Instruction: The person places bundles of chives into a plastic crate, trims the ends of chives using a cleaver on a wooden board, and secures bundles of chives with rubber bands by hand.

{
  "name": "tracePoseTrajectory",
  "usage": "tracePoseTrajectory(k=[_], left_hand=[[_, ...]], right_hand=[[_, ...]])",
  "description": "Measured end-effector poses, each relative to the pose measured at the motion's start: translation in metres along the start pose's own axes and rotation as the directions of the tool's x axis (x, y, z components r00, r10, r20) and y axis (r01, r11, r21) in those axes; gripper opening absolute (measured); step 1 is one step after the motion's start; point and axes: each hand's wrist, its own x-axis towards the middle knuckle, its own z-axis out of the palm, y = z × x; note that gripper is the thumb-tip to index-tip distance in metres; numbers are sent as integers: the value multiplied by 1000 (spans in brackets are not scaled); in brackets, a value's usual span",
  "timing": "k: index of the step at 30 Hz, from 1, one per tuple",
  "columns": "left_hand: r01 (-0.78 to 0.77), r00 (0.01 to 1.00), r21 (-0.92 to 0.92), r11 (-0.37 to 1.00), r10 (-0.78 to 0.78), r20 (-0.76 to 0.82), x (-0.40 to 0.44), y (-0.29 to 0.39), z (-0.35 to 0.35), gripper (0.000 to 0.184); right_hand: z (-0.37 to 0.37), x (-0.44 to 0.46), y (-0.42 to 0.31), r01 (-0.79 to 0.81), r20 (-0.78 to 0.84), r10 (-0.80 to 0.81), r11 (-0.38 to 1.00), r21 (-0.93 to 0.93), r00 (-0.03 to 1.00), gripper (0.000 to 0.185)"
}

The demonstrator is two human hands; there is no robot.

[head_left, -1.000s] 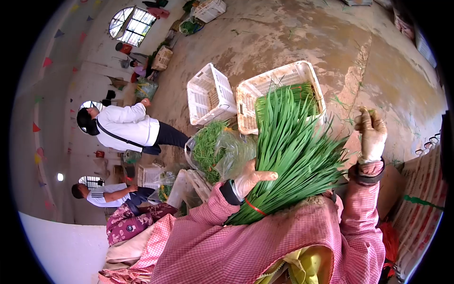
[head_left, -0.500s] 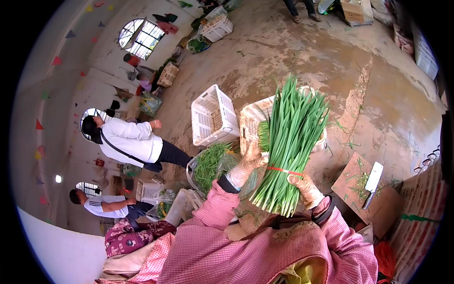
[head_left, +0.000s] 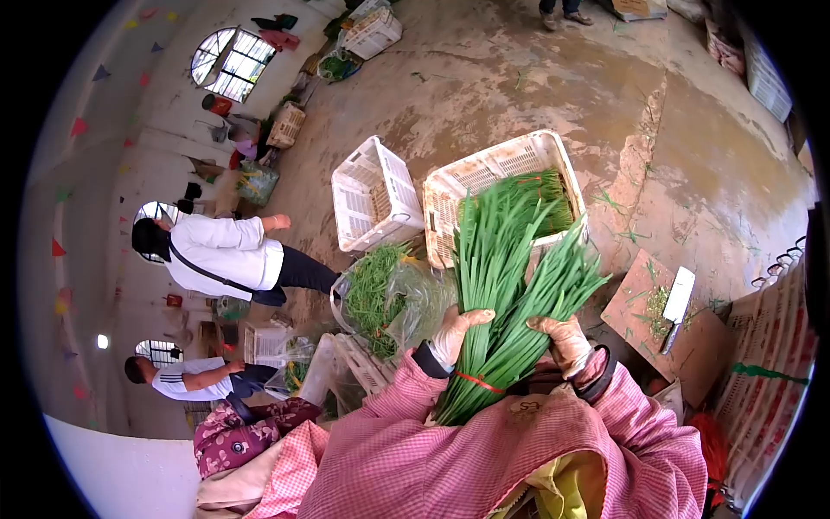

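Observation:
A bundle of long green leaves, tied near its lower end with a red band, leans against my checked apron. My left hand in a pale, stained glove grips its left side above the band, thumb laid across the leaves. My right hand, gloved too, is closed round leaves on the right side, and the leaf tips fan apart into two parts. Just beyond the bundle stands a white crate with more green bunches inside.
A white crate and a plastic bag of greens lie left of centre. On the right a cleaver rests on a board. Two people stand at the left; another person's legs show at the top.
The bundle was upright with its cut ends showing; it now tilts back to my body. My hands have moved above the band, and the leaf tips have spread into two parts.

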Motion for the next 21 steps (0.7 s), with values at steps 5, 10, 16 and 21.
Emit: tracePoseTrajectory(k=[5, 10, 16, 21], left_hand=[[-202, 977, 9, 979, 202, -66, -9, -26, -2, 36], [-281, 959, 117, 953, 284, -9, -24, -21, 2, 24], [-458, 889, 352, 816, 414, 197, -20, -37, -3, 33], [-286, 958, 266, 921, 283, 50, -30, -11, 34, 29]], right_hand=[[-28, -15, 1, -87, -136, 104, 988, 126, 985, 31], [-127, 29, -18, 99, -393, 16, 957, 271, 919, 30], [-60, -28, -114, 421, 58, -875, 173, -890, 481, 43], [-10, -11, -119, 300, 514, -664, -418, -857, 543, 44]])
